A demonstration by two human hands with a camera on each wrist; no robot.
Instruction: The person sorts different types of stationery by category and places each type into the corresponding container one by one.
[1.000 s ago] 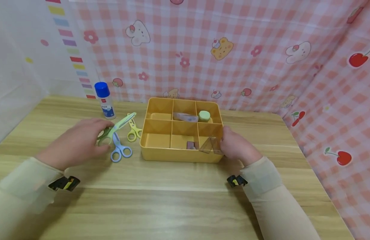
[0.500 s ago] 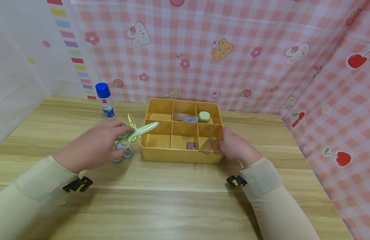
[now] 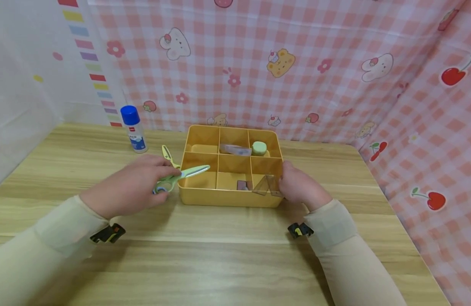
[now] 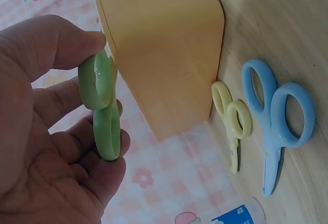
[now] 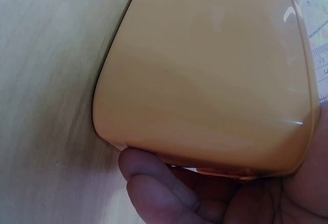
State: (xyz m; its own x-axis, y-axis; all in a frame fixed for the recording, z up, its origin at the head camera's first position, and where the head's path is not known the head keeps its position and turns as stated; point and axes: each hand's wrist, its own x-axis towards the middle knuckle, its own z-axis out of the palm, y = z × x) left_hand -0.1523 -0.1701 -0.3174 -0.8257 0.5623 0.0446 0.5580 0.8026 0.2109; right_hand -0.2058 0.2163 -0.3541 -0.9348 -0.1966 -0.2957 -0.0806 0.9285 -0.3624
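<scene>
My left hand [image 3: 130,187] holds green-handled scissors [image 3: 195,171] by the handle loops, between thumb and fingers. Their blades point right, over the left front compartment of a yellow divided storage box [image 3: 227,199]. At the box's right side, my right hand [image 3: 302,187] grips the wall; the right wrist view shows curled fingers [image 5: 154,188] at its corner. Yellow scissors [image 4: 239,119] and blue scissors [image 4: 289,116] lie on the table left of the box. In the head view the left hand mostly hides the blue pair.
A blue-capped glue bottle [image 3: 136,134] stands at the back left. Inside the box are a pale green rounded object [image 3: 259,148], a clear purplish piece [image 3: 236,150], a small purple block [image 3: 241,185] and a clear set square [image 3: 263,187]. A checked curtain [image 3: 235,97] hangs behind the table.
My left hand has carried the green scissors right, from above the blue scissors to the box's left front compartment. The right hand and the box have stayed in place.
</scene>
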